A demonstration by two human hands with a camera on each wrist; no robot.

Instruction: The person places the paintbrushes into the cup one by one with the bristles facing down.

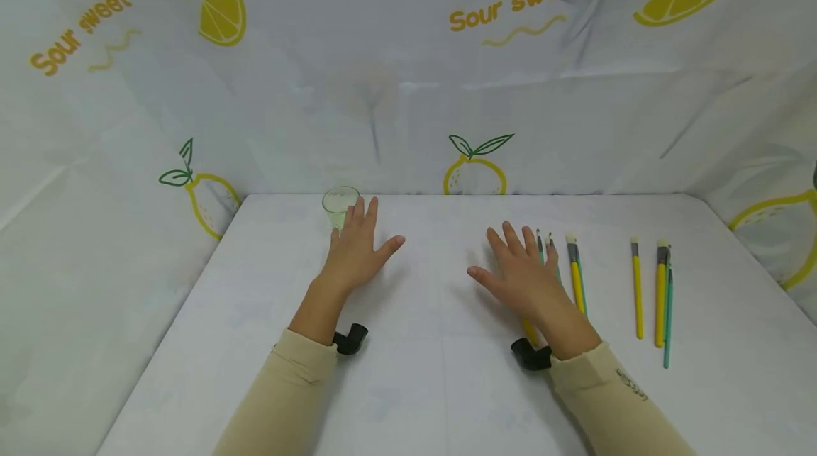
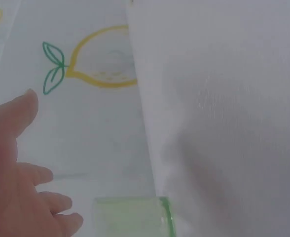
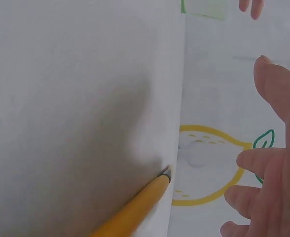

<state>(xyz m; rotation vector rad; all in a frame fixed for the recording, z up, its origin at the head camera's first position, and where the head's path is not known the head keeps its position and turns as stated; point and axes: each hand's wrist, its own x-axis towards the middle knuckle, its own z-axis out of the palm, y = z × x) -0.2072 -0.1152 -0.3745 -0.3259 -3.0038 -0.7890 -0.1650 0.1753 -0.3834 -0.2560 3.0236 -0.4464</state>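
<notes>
Both hands hover over the white table with spread fingers and hold nothing. My left hand (image 1: 352,252) is nearest a clear, greenish drinking glass (image 1: 333,202), which stands upright at the table's back edge, partly hidden behind the fingers. The left wrist view shows the glass (image 2: 130,217) beyond the fingertips. Above several paintbrushes is my right hand (image 1: 525,282), covering parts of them. One yellow-handled paintbrush (image 1: 530,332) shows below the palm; another yellow paintbrush (image 1: 577,279) lies just right of the hand. In the right wrist view, a yellow paintbrush (image 3: 135,210) lies below the hand.
Farther right lie a thin yellow paintbrush (image 1: 637,293), a thicker yellow paintbrush (image 1: 660,300) and a teal paintbrush (image 1: 668,321). A white lemon-printed cloth (image 1: 408,115) hangs behind the table (image 1: 408,385). Black wrist mounts (image 1: 351,339) project from the sleeves.
</notes>
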